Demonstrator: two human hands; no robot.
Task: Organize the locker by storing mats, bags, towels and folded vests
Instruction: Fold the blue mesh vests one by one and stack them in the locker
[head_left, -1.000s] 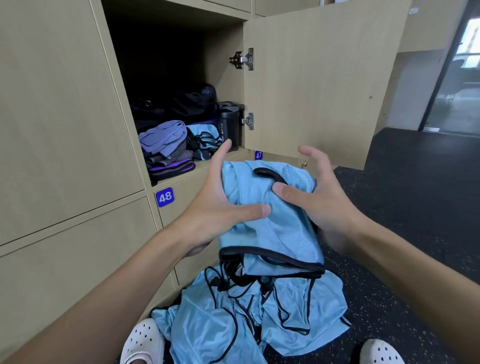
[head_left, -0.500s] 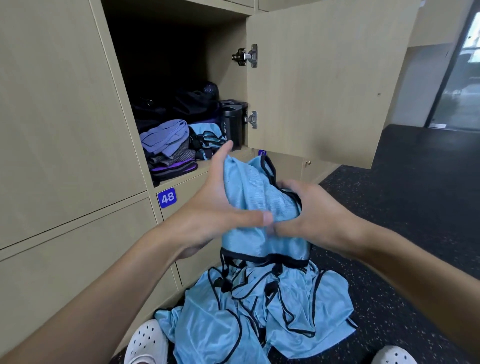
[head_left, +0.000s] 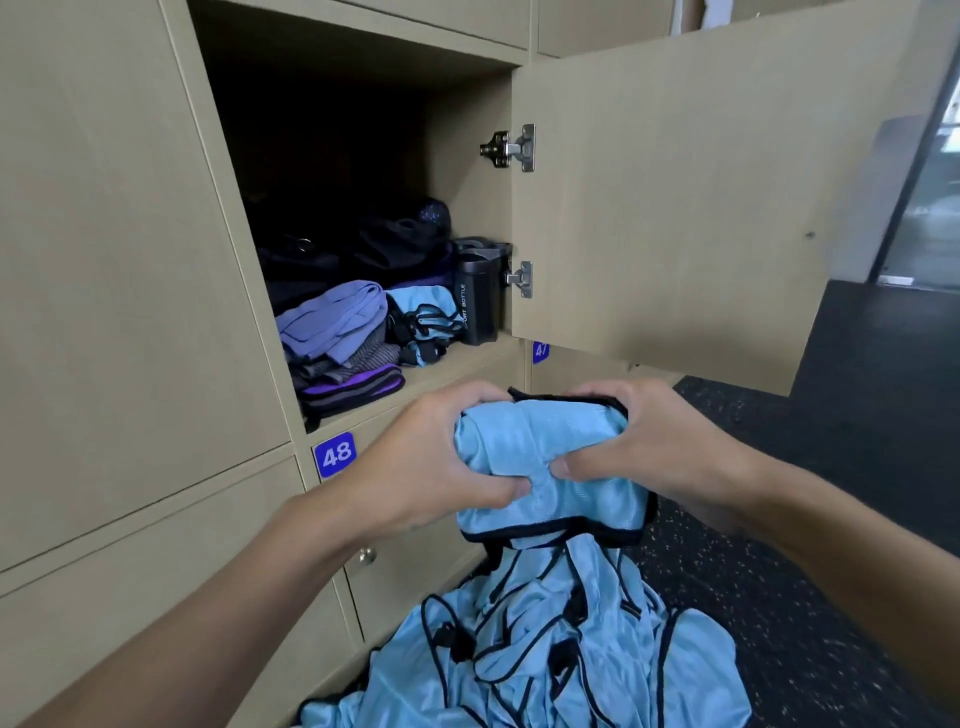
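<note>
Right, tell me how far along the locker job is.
Done: folded clothes, one blue vest and a bottle sit in the open locker. In hand: left hand and right hand grip a half-folded vest. Remaining: a heap of loose vests on the floor.

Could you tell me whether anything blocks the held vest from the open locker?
Nothing visible blocks the vest: the door is swung open. Inside, folded clothes and a bottle crowd the shelf's front; space above them is free.

The folded vest (head_left: 545, 467) is between the left hand (head_left: 431, 467) and right hand (head_left: 654, 447), before the locker (head_left: 467, 171) and above a pile of vests (head_left: 561, 649) on the floor (head_left: 805, 597). In the locker, a clothes stack (head_left: 337, 338) lies left, a bottle (head_left: 475, 296) right, bags (head_left: 384, 249) behind; the door (head_left: 675, 208) hangs right.
</note>
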